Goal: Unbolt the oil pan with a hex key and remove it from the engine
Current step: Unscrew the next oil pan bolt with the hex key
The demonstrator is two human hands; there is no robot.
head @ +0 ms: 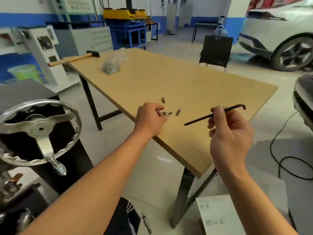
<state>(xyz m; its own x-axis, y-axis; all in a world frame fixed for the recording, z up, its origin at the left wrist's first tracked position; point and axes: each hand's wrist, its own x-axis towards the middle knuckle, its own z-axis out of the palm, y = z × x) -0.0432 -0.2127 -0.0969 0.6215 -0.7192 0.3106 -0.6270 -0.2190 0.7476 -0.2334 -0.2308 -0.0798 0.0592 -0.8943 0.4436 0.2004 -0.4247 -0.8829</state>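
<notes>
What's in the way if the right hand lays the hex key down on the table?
Nothing visible. The right hand holds the hex key over a bare stretch of table. The loose bolts lie left of the key's tip, by the left hand, clear of that spot.

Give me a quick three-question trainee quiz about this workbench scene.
1. Pick one: the right hand holds a) a hammer b) a hex key c) a bag.
2. True or false: the loose bolts lie on the floor.
3. Which tool lies at the table's far left corner?
Key: 1 b. 2 false, they lie on the table. 3 the hammer.
</notes>
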